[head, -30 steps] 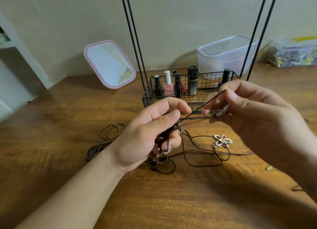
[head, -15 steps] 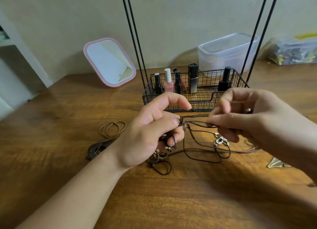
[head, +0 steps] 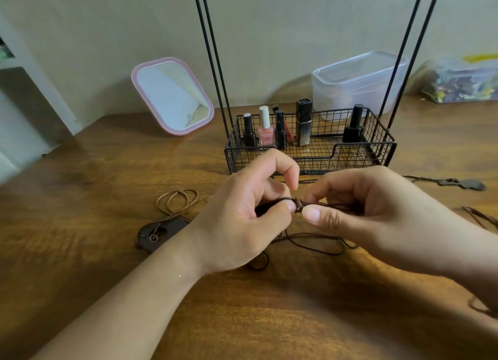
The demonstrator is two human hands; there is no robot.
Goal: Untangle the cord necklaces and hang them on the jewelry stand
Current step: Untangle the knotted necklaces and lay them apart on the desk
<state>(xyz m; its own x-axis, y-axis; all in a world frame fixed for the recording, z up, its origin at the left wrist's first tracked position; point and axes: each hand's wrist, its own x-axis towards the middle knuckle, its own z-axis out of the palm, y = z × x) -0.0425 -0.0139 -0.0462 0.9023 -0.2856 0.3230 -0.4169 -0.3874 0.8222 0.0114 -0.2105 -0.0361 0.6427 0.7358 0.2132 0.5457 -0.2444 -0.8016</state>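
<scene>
A tangle of dark cord necklaces lies on the wooden table under my hands. My left hand and my right hand meet over it and both pinch a brown knot in the cords between thumb and fingers. Loops of black cord trail below the hands. The jewelry stand is a black wire basket with tall black rods, just behind my hands. A tan cord necklace with a dark pendant lies apart at the left.
Nail polish bottles stand in the stand's basket. A pink-framed mirror leans on the wall at the back left, a clear plastic box at the back right. Another necklace with a dark pendant lies at the right.
My right hand has come down and left toward my left hand, and both now pinch the knot close together. The flower pendant seen earlier is hidden under my right hand.
</scene>
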